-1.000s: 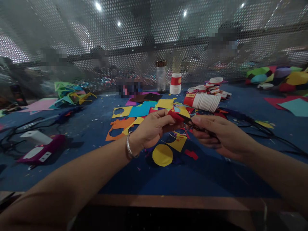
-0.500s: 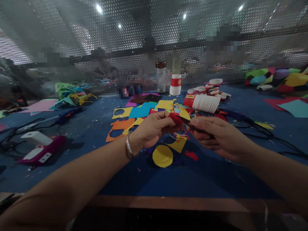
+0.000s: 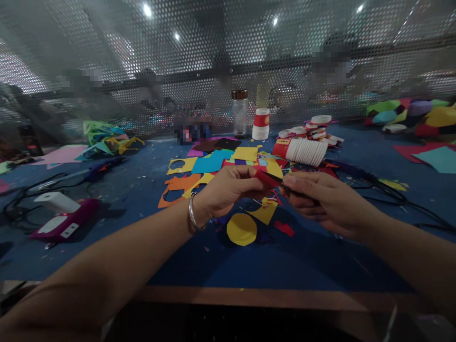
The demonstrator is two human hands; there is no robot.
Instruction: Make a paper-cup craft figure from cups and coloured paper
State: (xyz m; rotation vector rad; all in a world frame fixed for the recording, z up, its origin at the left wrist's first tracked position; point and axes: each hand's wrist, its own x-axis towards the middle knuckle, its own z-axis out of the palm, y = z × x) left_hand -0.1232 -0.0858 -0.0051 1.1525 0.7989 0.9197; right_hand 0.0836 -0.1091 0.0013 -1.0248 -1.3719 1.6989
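Pinched in my left hand (image 3: 233, 190) is a small piece of red paper (image 3: 268, 179), above the middle of the table. My right hand (image 3: 317, 199) is closed around dark scissors (image 3: 278, 178), whose blades meet the red paper; the handles are mostly hidden by my fingers. Below the hands a yellow paper disc (image 3: 241, 229) lies flat on the blue tabletop. Close to it are a cut yellow paper remnant (image 3: 265, 212) and a small red scrap (image 3: 284, 228).
Coloured sheets, among them a blue one (image 3: 210, 161) and an orange cut-out (image 3: 181, 183), lie beyond my hands. Stacked paper cups (image 3: 306, 152) rest on their side near a glass bottle (image 3: 240, 114). A purple power strip (image 3: 83, 216) and cables (image 3: 384, 185) flank the workspace.
The red paper and the scissors have shifted slightly against each other, and more red shows along the blades. Both hands keep their grip; the whole view has moved a little.
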